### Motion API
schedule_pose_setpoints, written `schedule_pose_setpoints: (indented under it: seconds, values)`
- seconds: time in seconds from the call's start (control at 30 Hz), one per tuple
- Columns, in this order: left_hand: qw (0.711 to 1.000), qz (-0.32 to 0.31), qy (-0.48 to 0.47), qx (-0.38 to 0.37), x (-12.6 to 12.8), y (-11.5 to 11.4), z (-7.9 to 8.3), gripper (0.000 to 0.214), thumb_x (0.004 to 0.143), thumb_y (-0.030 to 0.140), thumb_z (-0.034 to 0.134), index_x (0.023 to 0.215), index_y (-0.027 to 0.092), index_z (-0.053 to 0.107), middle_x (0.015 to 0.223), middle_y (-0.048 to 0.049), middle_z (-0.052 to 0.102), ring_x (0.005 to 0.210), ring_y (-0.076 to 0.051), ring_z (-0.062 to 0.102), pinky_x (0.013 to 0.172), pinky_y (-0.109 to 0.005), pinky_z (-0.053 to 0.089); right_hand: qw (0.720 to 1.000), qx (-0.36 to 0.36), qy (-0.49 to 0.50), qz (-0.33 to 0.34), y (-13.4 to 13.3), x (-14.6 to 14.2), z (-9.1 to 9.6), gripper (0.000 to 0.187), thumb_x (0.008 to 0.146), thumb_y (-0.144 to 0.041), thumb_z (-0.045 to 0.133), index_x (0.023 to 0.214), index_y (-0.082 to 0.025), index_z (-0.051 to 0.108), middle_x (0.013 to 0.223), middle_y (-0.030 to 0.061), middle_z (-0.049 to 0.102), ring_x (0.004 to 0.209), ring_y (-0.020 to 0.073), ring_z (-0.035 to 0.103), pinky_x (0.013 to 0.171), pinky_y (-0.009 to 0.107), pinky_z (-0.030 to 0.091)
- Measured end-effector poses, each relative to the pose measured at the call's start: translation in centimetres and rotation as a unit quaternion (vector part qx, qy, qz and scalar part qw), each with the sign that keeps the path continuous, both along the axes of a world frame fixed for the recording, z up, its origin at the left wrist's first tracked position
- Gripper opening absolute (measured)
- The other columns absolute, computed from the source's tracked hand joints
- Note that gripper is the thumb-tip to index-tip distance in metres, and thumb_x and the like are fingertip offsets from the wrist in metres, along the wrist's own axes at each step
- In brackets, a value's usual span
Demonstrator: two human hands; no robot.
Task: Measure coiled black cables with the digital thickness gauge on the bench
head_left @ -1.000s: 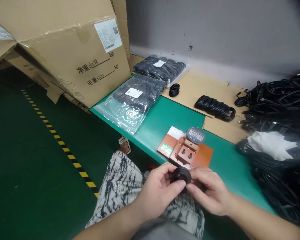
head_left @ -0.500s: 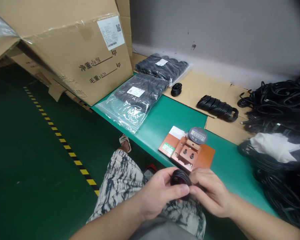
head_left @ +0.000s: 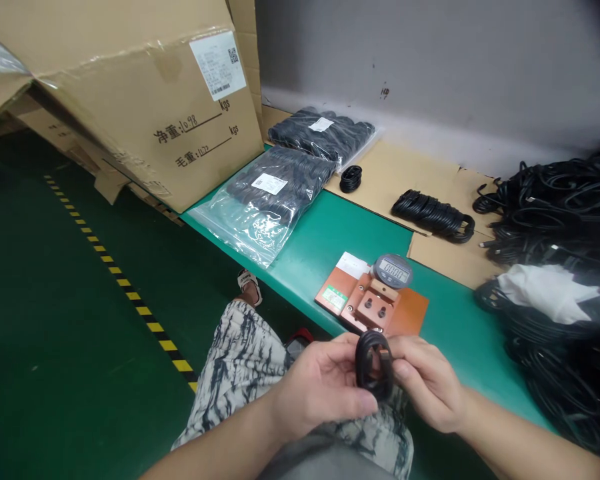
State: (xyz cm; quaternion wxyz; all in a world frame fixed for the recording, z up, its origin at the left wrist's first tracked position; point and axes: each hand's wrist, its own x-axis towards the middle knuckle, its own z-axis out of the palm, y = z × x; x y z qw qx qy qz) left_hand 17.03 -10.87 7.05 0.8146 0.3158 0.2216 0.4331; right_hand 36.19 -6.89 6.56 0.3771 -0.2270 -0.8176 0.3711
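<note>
Two-handed hold: left hand (head_left: pixel 325 387) grips a coiled black cable (head_left: pixel 364 370), right hand (head_left: pixel 425 377) closed on its right side, by near edge of green tabletop (head_left: pixel 313 237). Just beyond, copper-coloured fixture (head_left: pixel 375 308) with digital gauge (head_left: pixel 393 271). Farther, two bagged cable bundles (head_left: pixel 323 139); at right, cable heap (head_left: pixel 560 207).

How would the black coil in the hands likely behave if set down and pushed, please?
The black coil would probably flex, since it curves smoothly in loops. It may loosen once out of the left hand, as no tie is clearly visible. Set on edge, it might roll, given its rounded outline.
</note>
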Motion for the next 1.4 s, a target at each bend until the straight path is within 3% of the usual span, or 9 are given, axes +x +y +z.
schedule_pose_setpoints:
  seconds: [0.1, 0.17, 0.27, 0.4, 0.53, 0.7, 0.93, 1.17, 1.4]
  values:
    - [0.998, -0.029, 0.022, 0.042, -0.4, -0.2, 0.5, 0.033, 0.076, 0.028, 0.077, 0.107, 0.018, 0.073, 0.112, -0.0091, 0.044, 0.095, -0.017, 0.051, 0.08, -0.027, 0.047, 1.0, 0.0, 0.01, -0.01, 0.0, 0.1, -0.3, 0.036, 0.104, -0.028, 0.027, 0.076, -0.018, 0.048, 0.059, 0.0013, 0.047, 0.051, 0.0127, 0.045, 0.051, 0.025, 0.035]
    - [0.996, -0.025, 0.06, 0.053, -0.4, -0.4, 0.6, 0.024, 0.083, 0.033, 0.069, 0.1, 0.017, 0.074, 0.115, -0.0102, 0.043, 0.09, -0.016, 0.052, 0.08, -0.029, 0.05, 1.0, 0.005, 0.003, -0.013, 0.0, 0.1, -0.5, 0.036, 0.104, -0.027, 0.027, 0.076, -0.018, 0.048, 0.059, 0.0013, 0.047, 0.051, 0.0126, 0.044, 0.051, 0.026, 0.034]
    - [0.992, 0.026, 0.115, 0.036, -0.1, -0.4, 0.3, 0.021, 0.087, 0.033, 0.065, 0.086, 0.015, 0.074, 0.116, -0.01, 0.046, 0.076, -0.01, 0.055, 0.073, -0.028, 0.053, 1.0, 0.017, -0.019, -0.01, -0.1, 0.0, -0.6, 0.032, 0.102, -0.022, 0.029, 0.077, -0.018, 0.048, 0.059, 0.0013, 0.048, 0.051, 0.0126, 0.044, 0.052, 0.026, 0.033]
    - [0.99, 0.092, 0.106, -0.011, 0.7, -0.4, -0.4, 0.018, 0.077, 0.028, 0.076, 0.081, 0.013, 0.066, 0.104, -0.0068, 0.053, 0.068, -0.009, 0.055, 0.055, -0.02, 0.048, 0.998, 0.045, -0.04, -0.004, -0.2, -0.1, -0.6, 0.03, 0.1, -0.016, 0.031, 0.074, -0.019, 0.045, 0.058, 0.0008, 0.045, 0.051, 0.0131, 0.042, 0.052, 0.028, 0.03]
    - [0.986, 0.106, 0.11, -0.066, 1.0, -0.4, -0.2, 0.032, 0.067, 0.019, 0.084, 0.081, 0.015, 0.055, 0.085, 0.0001, 0.057, 0.071, -0.007, 0.052, 0.061, -0.016, 0.045, 0.998, 0.037, -0.045, 0.01, -0.2, -0.1, -0.8, 0.025, 0.101, -0.022, 0.035, 0.082, -0.018, 0.051, 0.061, 0.0028, 0.051, 0.053, 0.0139, 0.047, 0.052, 0.027, 0.031]
    - [0.986, 0.071, 0.137, -0.066, 0.8, -0.3, 0.5, 0.028, 0.076, 0.03, 0.078, 0.089, 0.009, 0.064, 0.082, -0.0042, 0.064, 0.079, -0.01, 0.058, 0.074, -0.019, 0.048, 0.998, 0.044, -0.043, -0.002, -0.2, -0.2, -0.7, 0.027, 0.1, -0.02, 0.033, 0.074, -0.02, 0.042, 0.057, -0.0002, 0.041, 0.05, 0.0139, 0.039, 0.05, 0.027, 0.026]
    - [0.989, 0.056, 0.072, -0.115, 0.8, -0.4, -0.2, 0.032, 0.078, 0.037, 0.076, 0.091, 0.011, 0.062, 0.077, -0.0032, 0.064, 0.067, -0.013, 0.062, 0.058, -0.027, 0.06, 0.999, 0.039, -0.03, -0.001, -0.3, -0.2, -0.7, 0.018, 0.093, -0.01, 0.042, 0.077, -0.018, 0.047, 0.058, 0.0, 0.046, 0.051, 0.0125, 0.041, 0.05, 0.026, 0.029]
    - [0.984, 0.088, 0.097, -0.122, 1.0, -0.1, -0.1, 0.037, 0.074, 0.037, 0.079, 0.088, 0.012, 0.056, 0.079, -0.003, 0.064, 0.06, -0.01, 0.061, 0.048, -0.022, 0.058, 0.999, 0.038, 0.011, 0.016, -0.2, -0.1, -0.8, 0.018, 0.085, -0.002, 0.049, 0.094, -0.016, 0.057, 0.064, 0.0032, 0.058, 0.055, 0.0137, 0.051, 0.053, 0.025, 0.036]
    - [0.974, 0.109, 0.158, -0.12, 1.1, 0.3, 0.3, 0.038, 0.072, 0.039, 0.078, 0.083, 0.013, 0.054, 0.064, -0.0013, 0.063, 0.055, -0.01, 0.059, 0.045, -0.02, 0.056, 0.997, 0.065, 0.023, 0.021, 0.0, 0.0, -0.9, 0.027, 0.085, 0.001, 0.051, 0.104, -0.015, 0.062, 0.064, 0.0026, 0.055, 0.054, 0.0141, 0.046, 0.052, 0.027, 0.033]
